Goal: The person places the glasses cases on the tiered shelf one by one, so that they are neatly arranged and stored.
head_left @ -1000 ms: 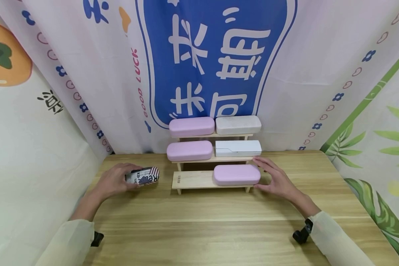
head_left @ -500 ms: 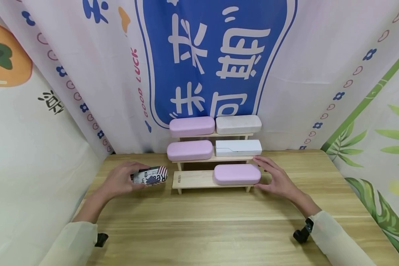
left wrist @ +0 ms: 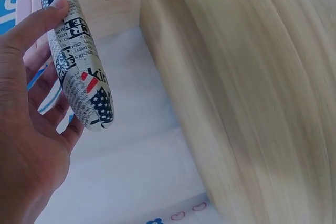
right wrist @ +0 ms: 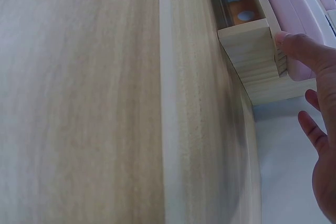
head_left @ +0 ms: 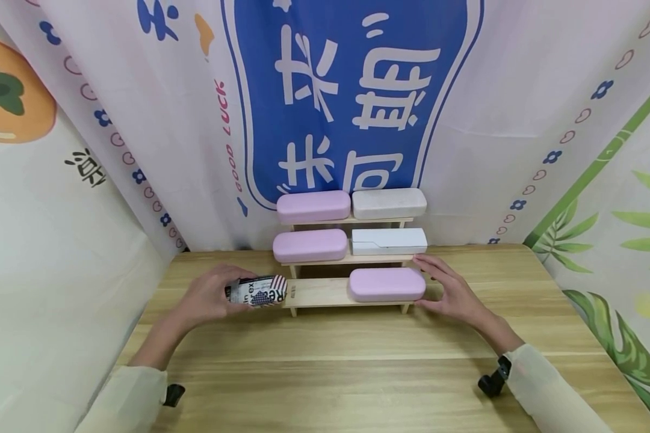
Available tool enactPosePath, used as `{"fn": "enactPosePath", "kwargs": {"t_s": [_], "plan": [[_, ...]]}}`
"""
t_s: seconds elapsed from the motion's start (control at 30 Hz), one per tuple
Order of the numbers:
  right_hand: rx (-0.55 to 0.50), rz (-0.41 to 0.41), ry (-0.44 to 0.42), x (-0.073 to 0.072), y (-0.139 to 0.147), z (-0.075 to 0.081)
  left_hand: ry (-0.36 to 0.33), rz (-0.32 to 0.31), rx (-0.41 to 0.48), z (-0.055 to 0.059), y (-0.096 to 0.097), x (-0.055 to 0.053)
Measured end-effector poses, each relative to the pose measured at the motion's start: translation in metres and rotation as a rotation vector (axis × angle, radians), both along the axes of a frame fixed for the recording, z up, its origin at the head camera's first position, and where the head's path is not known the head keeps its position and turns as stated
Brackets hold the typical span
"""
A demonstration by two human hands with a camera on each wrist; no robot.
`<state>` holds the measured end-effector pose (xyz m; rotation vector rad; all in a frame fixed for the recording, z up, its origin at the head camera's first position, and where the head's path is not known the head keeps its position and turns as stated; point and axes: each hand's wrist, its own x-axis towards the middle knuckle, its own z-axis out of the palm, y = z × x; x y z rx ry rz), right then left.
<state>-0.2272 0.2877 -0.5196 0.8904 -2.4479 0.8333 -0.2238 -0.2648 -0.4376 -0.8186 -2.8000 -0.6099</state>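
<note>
My left hand point(head_left: 210, 296) grips a glasses case point(head_left: 264, 291) printed with newspaper lettering and American flags. Its right end overlaps the left end of the lowest shelf of a wooden three-tier stand point(head_left: 319, 292). In the left wrist view, the thumb lies along one side of the printed case point(left wrist: 81, 59), the fingers behind it. My right hand point(head_left: 451, 293) is at the stand's right end, fingertips at the middle shelf. Its thumb touches the lowest shelf's edge beside a pink glasses case point(head_left: 386, 284), as the right wrist view shows.
Pink cases point(head_left: 310, 245) point(head_left: 313, 206) fill the left of the upper two shelves. A white case point(head_left: 388, 242) and a pale grey one point(head_left: 389, 204) stand at their right. Printed curtains point(head_left: 466, 162) hang behind the wooden table point(head_left: 325, 373).
My left hand has carried the printed glasses case rightward, from over the table at the left to the left end of the lowest shelf. The right hand stays in place.
</note>
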Motion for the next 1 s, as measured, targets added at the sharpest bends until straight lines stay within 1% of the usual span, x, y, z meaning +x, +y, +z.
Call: {"fn": "enactPosePath", "kwargs": {"t_s": [0.3, 0.5, 0.67, 0.8, 1.0], "plan": [[-0.005, -0.001, -0.005, 0.001, 0.001, -0.001, 0.011, -0.037, 0.030, 0.000, 0.019, 0.004], [-0.008, 0.003, -0.004, 0.001, 0.000, 0.000, 0.018, -0.059, 0.058, -0.004, 0.033, 0.003], [-0.013, 0.005, 0.001, 0.001, -0.001, 0.001, 0.023, -0.065, 0.071, -0.008, 0.045, 0.001], [-0.009, -0.002, -0.009, 0.001, -0.001, 0.002, 0.045, -0.079, 0.080, -0.011, 0.053, -0.002], [-0.015, 0.005, -0.010, 0.001, 0.000, 0.002, 0.047, -0.098, 0.092, -0.016, 0.064, -0.005]]}}
